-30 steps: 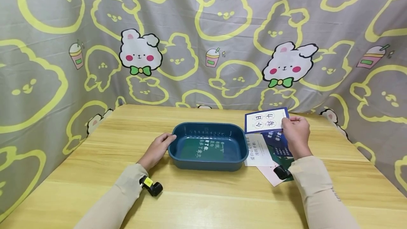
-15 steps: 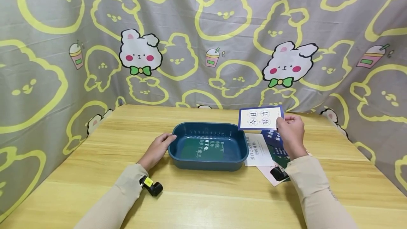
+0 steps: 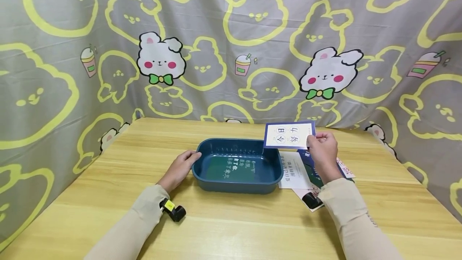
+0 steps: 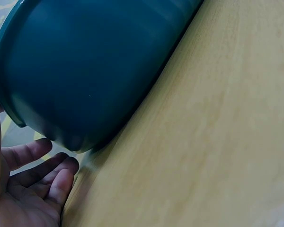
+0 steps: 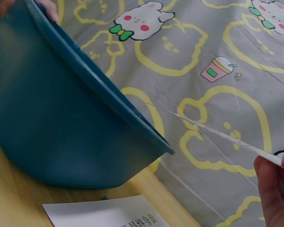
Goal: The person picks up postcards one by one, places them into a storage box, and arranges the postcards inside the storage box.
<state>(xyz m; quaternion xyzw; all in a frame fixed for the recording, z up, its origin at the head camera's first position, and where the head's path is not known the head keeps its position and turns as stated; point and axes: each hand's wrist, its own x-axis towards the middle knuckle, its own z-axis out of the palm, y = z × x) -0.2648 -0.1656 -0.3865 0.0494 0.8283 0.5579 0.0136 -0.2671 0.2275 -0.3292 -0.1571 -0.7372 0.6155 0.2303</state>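
Observation:
My left hand (image 3: 178,169) grips the left end of a dark teal plastic basin (image 3: 236,188) by its rim, with a finger over the inner side and the other fingers loosely bent outside. A dark green card (image 3: 220,169) with white writing lies on the basin floor. Between thumb and fingers, my right hand (image 3: 324,153) pinches a blue-bordered white card (image 3: 288,135) printed with large characters. That card overlaps the basin's far right corner in the head view; the right wrist view shows the card (image 5: 227,137) edge-on, above rim level.
Several more cards lie in an overlapping pile right of the basin, among them a white card (image 3: 293,171) with text and a pink one (image 3: 306,196) partly hidden by my right wrist camera. A patterned curtain (image 3: 213,51) backs the wooden table (image 3: 231,228).
My right hand has carried the blue-bordered card leftward, from beside the basin to over its right end. The left hand and basin have stayed put.

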